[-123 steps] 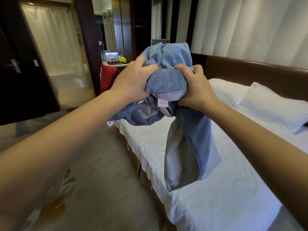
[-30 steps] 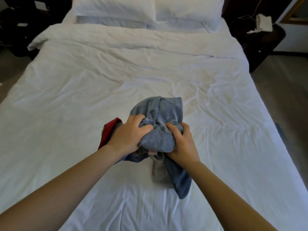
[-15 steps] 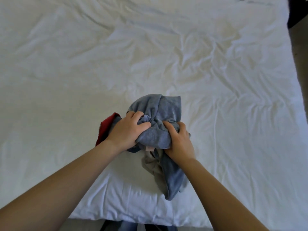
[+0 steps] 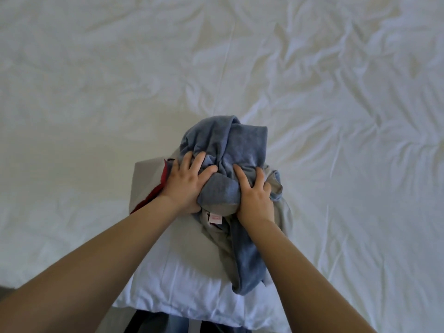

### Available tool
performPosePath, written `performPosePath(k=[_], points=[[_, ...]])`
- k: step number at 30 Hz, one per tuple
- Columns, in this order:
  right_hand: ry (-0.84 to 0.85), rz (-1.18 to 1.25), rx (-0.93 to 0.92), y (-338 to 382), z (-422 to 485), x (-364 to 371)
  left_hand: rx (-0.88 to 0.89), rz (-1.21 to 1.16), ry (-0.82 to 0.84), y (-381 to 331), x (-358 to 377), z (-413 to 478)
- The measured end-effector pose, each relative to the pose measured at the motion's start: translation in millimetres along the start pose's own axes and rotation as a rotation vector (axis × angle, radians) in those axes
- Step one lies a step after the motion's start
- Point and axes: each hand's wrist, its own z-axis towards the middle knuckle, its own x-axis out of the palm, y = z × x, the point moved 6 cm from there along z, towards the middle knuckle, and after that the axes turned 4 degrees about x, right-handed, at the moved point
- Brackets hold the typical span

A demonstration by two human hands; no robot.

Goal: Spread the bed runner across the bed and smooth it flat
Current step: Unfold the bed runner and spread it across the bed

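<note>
The bed runner (image 4: 230,145) is a bunched blue cloth with a grey underside and a red part at its left. It rests on the white bed (image 4: 96,92) near the foot edge. My left hand (image 4: 186,182) grips the bundle's left side, fingers dug into the folds. My right hand (image 4: 255,193) clutches its right side. A loose blue and grey tail hangs down between my forearms towards the bed's edge. A small pink label shows under the bundle.
The wrinkled white duvet fills nearly the whole view, with wide room left, right and beyond the bundle. The foot edge of the bed (image 4: 182,313) lies at the bottom, with dark floor and legs below it.
The bundle has come down from the air onto the duvet. The view has tipped down and closer, so pillows and nightstand are out of sight. More grey underside has spread beneath the bundle.
</note>
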Motion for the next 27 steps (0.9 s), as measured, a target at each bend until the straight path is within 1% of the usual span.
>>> performPosePath(k=[5, 12, 15, 17, 18, 20, 22, 24, 27], points=[[0.017, -0.005, -0.017, -1.4, 4.0, 1.0, -0.016, 0.008, -0.008, -2.1, 1.0, -1.1], [0.014, -0.081, -0.045, 0.9, -21.5, -20.5, 0.018, -0.061, -0.036, -0.8, -30.9, -26.6], [-0.070, -0.114, -0.123, 5.7, -40.1, -33.5, 0.035, -0.088, -0.170, 3.0, -51.9, -52.9], [-0.143, -0.154, -0.248, 14.1, -50.8, -41.1, 0.058, -0.098, -0.264, 6.9, -61.8, -71.1], [-0.152, -0.153, -0.312, 19.4, -54.9, -42.6, 0.074, -0.087, -0.287, 7.9, -63.5, -78.9], [-0.103, -0.129, -0.398, 29.6, -59.6, -40.0, 0.100, -0.045, -0.332, 7.3, -63.1, -94.5], [-0.055, -0.106, -0.410, 34.5, -61.4, -36.2, 0.111, -0.014, -0.424, 5.2, -60.9, -111.5], [-0.053, -0.118, -0.407, 34.9, -64.4, -35.4, 0.105, -0.031, -0.500, 3.2, -55.5, -128.3], [0.001, -0.217, -0.466, 36.7, -74.2, -26.8, 0.097, -0.021, -0.519, 0.5, -41.0, -149.0]])
